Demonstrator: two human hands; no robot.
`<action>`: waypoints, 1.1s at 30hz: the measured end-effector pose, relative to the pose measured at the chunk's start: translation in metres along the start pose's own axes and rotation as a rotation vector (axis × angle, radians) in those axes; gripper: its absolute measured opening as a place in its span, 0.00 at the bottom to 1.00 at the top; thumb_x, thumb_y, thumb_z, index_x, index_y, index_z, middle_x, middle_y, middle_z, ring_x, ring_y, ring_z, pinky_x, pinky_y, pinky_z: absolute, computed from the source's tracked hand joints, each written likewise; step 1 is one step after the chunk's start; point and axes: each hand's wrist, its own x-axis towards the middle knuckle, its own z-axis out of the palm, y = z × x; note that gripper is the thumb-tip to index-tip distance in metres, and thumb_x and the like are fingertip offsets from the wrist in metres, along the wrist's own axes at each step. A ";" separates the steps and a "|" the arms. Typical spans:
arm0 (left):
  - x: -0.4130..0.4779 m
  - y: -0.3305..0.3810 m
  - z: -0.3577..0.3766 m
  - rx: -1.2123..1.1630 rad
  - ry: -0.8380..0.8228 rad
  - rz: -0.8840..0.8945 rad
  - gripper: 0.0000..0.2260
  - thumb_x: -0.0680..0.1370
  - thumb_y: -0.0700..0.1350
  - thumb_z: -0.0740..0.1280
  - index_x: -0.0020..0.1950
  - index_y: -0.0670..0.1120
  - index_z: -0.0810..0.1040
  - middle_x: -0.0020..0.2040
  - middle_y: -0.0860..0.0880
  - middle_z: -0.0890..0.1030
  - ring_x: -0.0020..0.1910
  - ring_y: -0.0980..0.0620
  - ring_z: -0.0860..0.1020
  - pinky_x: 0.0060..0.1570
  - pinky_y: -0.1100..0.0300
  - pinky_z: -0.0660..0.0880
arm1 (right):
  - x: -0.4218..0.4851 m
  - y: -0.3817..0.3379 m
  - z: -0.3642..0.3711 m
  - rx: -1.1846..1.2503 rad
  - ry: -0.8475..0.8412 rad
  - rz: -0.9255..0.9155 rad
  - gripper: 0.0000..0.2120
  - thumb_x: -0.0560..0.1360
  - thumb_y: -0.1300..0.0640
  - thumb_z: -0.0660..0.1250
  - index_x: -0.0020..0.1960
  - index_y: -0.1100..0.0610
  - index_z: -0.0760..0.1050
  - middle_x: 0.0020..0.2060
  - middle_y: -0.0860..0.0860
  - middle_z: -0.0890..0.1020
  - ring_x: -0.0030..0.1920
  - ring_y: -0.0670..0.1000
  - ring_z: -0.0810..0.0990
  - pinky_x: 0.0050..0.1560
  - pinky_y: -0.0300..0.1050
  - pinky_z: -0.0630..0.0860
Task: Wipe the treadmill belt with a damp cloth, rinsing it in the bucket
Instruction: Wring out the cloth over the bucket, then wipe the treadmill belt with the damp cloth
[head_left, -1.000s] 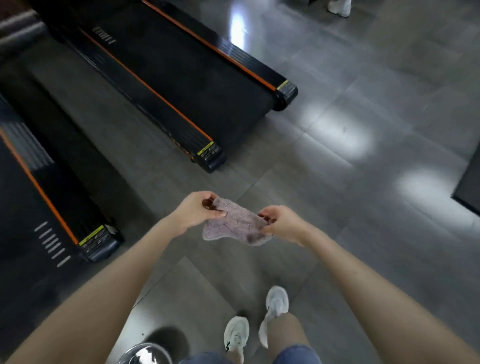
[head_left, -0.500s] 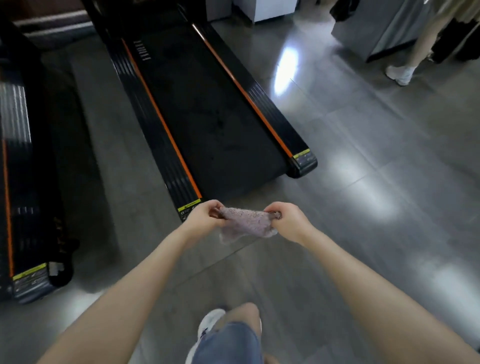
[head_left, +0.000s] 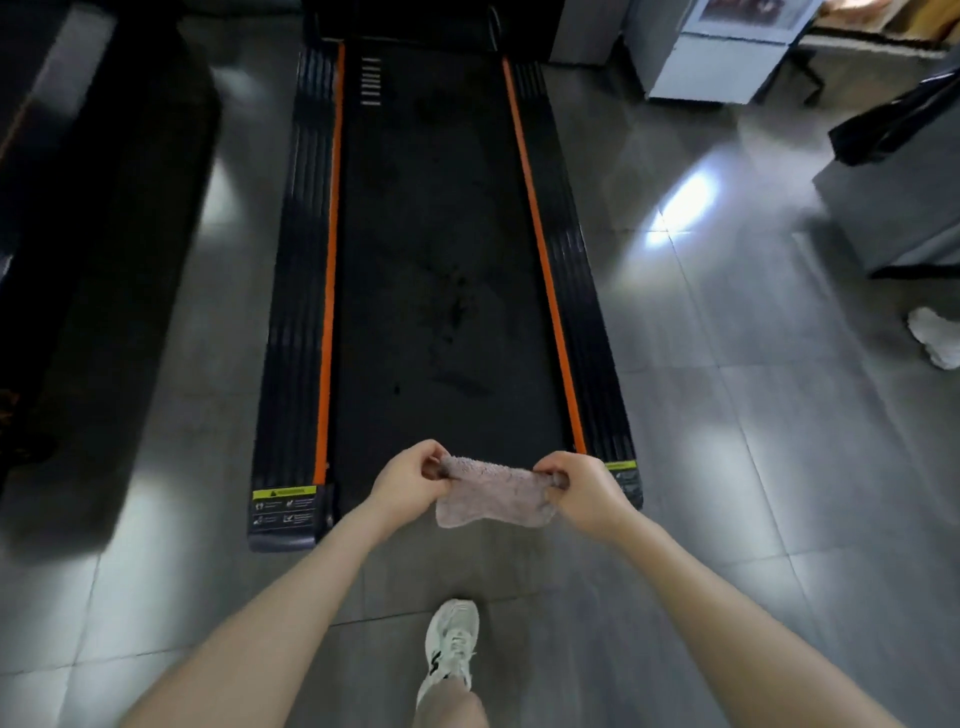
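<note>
The treadmill (head_left: 298, 312) was off to one side and slanted a moment ago. Now it lies straight ahead, and the near end of its black belt (head_left: 441, 234) is right by the hands. The belt has dark marks in the middle. The cloth (head_left: 493, 499) hangs in the air over that near end, stretched between the left hand (head_left: 408, 480) and the right hand (head_left: 587, 491). The fingers (head_left: 431, 457) of each hand pinch a top corner. No bucket shows. I think wiping can start soon.

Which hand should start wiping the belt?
Probably the left hand. Both pinch the cloth, but the left lines up with the middle of the treadmill belt and its smudges; the right hand is over by the orange strip.
</note>
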 end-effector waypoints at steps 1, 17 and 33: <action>0.015 0.006 0.008 -0.011 0.012 -0.017 0.08 0.70 0.38 0.70 0.44 0.49 0.76 0.41 0.51 0.81 0.43 0.51 0.79 0.47 0.53 0.76 | 0.017 0.008 -0.011 -0.017 -0.009 -0.011 0.16 0.74 0.69 0.61 0.57 0.57 0.78 0.48 0.49 0.80 0.50 0.49 0.78 0.45 0.36 0.72; 0.208 0.082 0.178 -0.281 0.511 -0.277 0.07 0.72 0.42 0.70 0.41 0.51 0.73 0.36 0.54 0.79 0.37 0.56 0.77 0.33 0.68 0.69 | 0.276 0.141 -0.136 -0.377 -0.302 -0.356 0.19 0.75 0.69 0.57 0.61 0.54 0.75 0.53 0.48 0.78 0.55 0.50 0.77 0.45 0.31 0.68; 0.329 -0.023 0.328 -0.423 0.727 -0.402 0.07 0.76 0.41 0.68 0.48 0.52 0.73 0.41 0.55 0.78 0.40 0.53 0.78 0.41 0.65 0.73 | 0.440 0.257 -0.052 -0.666 -0.568 -0.824 0.22 0.74 0.72 0.57 0.63 0.57 0.76 0.57 0.50 0.78 0.59 0.49 0.75 0.61 0.40 0.72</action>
